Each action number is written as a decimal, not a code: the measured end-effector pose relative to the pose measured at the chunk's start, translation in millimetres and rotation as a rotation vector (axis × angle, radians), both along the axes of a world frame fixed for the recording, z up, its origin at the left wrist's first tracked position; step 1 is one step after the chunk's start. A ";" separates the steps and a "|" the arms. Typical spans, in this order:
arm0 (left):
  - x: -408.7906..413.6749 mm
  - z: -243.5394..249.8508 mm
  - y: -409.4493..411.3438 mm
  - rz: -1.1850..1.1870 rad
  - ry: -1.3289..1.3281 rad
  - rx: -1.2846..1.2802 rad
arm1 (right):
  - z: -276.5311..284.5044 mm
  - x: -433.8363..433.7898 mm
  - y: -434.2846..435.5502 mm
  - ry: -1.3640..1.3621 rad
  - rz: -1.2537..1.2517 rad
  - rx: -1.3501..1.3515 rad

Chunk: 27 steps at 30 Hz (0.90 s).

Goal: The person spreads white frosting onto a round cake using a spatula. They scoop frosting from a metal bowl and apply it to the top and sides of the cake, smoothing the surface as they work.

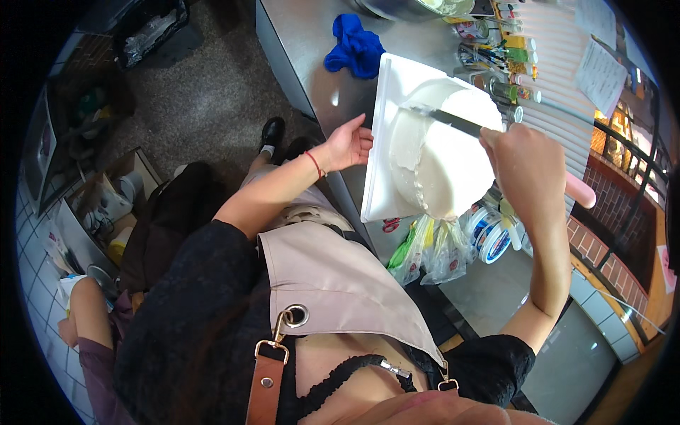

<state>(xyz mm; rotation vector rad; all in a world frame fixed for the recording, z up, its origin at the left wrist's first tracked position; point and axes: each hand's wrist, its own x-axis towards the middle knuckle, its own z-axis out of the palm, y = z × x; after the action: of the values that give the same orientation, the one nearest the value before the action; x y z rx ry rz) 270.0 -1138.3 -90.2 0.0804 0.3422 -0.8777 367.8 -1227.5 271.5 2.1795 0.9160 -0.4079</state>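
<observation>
A round cake coated in smooth white cream stands on a square white cake board. A ragged cream ridge runs along its upper edge. My right hand grips an icing spatula with a pink handle, its blade reaching across the cake to the left side. White cream sits at the blade's tip. Beside the board's left edge is my left hand, fingers loosely curled and thumb apart, with its fingertips at the edge. It holds nothing. Whatever supports the board is hidden underneath.
A blue cloth and a metal bowl lie on the steel worktop. Jars and bottles line the wall side. Plastic bags and a white-and-blue tub are nearer me. Another person's arm shows at lower left.
</observation>
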 end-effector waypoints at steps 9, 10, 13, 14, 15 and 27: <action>57.3 19.2 34.4 0.188 -0.141 0.048 | -2.7 -56.6 -1.9 0.022 0.177 -0.028; 60.0 24.0 33.7 0.165 -0.222 0.042 | 0.4 -67.2 -2.7 0.029 0.177 -0.044; 52.5 11.6 23.4 0.083 -0.153 0.040 | 17.2 -88.2 -13.3 0.098 0.134 0.033; 49.9 12.6 19.2 0.026 -0.143 0.149 | 29.3 -89.8 -15.7 0.125 0.102 0.073; 44.0 15.8 10.2 0.048 -0.180 0.121 | 39.9 -91.3 -20.5 0.143 0.061 0.112; 55.8 15.7 31.8 -0.086 -0.106 0.034 | 7.7 38.1 -50.3 -0.291 -0.463 0.712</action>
<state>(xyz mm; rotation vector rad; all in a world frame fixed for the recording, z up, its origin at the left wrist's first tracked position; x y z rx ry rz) 325.8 -1106.5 -74.5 0.1737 0.2559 -0.9490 405.9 -1277.8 279.2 3.0131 0.4097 0.0532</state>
